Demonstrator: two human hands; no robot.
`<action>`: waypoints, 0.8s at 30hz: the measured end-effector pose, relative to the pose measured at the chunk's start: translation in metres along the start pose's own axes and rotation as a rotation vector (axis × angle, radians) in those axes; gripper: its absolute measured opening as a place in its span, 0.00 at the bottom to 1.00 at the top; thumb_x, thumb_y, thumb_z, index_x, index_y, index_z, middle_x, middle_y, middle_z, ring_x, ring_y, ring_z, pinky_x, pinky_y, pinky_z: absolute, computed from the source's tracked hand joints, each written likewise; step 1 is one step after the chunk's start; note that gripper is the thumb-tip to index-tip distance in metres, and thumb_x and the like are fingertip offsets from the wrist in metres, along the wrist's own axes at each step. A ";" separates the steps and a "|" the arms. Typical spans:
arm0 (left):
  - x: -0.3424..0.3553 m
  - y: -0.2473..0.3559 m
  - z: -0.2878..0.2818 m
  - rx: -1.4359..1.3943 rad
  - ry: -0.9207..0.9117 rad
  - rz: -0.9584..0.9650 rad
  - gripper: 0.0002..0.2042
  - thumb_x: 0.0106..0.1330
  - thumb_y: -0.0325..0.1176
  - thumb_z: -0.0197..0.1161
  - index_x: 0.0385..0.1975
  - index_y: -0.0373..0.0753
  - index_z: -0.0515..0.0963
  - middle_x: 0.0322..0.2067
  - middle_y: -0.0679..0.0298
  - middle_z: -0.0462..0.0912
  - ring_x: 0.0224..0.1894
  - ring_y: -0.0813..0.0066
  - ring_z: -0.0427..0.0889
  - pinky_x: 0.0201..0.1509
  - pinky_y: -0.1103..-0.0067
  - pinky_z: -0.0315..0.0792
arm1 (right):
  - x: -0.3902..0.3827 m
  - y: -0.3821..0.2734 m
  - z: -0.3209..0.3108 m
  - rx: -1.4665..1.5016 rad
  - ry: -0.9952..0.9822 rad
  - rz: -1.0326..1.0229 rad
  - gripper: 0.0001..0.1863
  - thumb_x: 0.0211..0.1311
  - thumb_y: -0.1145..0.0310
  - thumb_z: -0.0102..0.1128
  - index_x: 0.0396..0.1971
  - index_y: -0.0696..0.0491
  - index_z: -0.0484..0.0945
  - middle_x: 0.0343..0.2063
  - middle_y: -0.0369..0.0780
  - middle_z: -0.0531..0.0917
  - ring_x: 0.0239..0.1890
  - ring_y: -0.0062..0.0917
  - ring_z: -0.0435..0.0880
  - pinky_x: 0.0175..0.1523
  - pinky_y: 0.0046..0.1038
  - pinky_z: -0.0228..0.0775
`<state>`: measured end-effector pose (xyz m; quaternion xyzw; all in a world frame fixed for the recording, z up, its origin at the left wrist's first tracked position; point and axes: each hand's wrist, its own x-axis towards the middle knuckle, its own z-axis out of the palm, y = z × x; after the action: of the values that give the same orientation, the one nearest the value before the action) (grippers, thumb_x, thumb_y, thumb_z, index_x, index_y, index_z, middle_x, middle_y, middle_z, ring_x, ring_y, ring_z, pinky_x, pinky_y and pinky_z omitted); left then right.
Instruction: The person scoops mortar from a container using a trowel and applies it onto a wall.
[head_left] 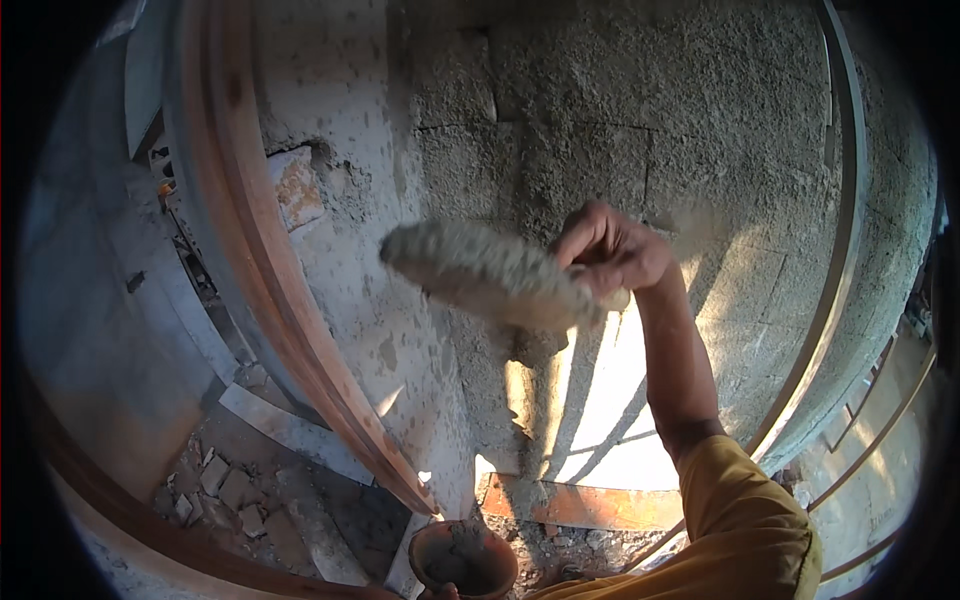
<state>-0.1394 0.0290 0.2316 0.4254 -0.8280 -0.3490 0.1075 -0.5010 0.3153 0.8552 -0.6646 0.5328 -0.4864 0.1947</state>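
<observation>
Head view, right hand [622,255], curled around a probable trowel [482,272], blurred

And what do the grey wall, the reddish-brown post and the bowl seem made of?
Grey wall: probably masonry blocks under rough cement; joints show through the grainy coat.
Reddish-brown post: likely wood, matte, with lengthwise streaks like grain.
Bowl: reddish-brown, perhaps plastic or clay; grey residue inside leaves it open.

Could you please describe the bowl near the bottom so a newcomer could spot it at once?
Follow the long reddish wooden post on the left down to its foot. Just below is the bowl: round, orange-brown, holding grey mix, unlike the jagged rubble nearby.
</observation>
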 end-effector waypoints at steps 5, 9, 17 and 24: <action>-0.005 0.022 0.003 -0.065 0.031 -0.050 0.23 0.52 0.48 0.70 0.31 0.29 0.85 0.25 0.43 0.86 0.33 0.40 0.86 0.41 0.55 0.78 | -0.012 0.089 -0.084 0.640 0.495 -0.162 0.13 0.77 0.63 0.56 0.37 0.57 0.83 0.24 0.42 0.85 0.18 0.24 0.84 0.20 0.26 0.78; -0.010 0.017 -0.005 -0.090 0.005 -0.027 0.21 0.55 0.45 0.68 0.33 0.27 0.85 0.26 0.45 0.87 0.29 0.45 0.84 0.40 0.55 0.76 | -0.095 0.277 0.132 1.177 0.834 0.539 0.11 0.76 0.58 0.57 0.38 0.50 0.79 0.29 0.37 0.84 0.24 0.25 0.85 0.19 0.26 0.76; -0.040 0.095 -0.027 -0.048 -0.172 0.014 0.12 0.47 0.38 0.67 0.23 0.33 0.84 0.22 0.45 0.85 0.30 0.43 0.86 0.39 0.55 0.77 | -0.211 0.306 0.397 0.217 -0.017 1.355 0.13 0.72 0.66 0.54 0.35 0.59 0.81 0.26 0.44 0.83 0.26 0.33 0.86 0.31 0.38 0.80; -0.045 0.124 -0.014 0.013 -0.382 0.209 0.15 0.48 0.38 0.67 0.18 0.28 0.76 0.19 0.43 0.81 0.28 0.42 0.86 0.37 0.54 0.76 | -0.199 0.293 0.439 -0.596 -0.180 1.158 0.11 0.62 0.65 0.60 0.35 0.58 0.82 0.28 0.51 0.88 0.31 0.43 0.91 0.33 0.45 0.81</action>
<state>-0.1827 0.1062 0.3302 0.2643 -0.8751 -0.4050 -0.0185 -0.2701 0.2751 0.3419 -0.3339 0.8979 -0.0767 0.2764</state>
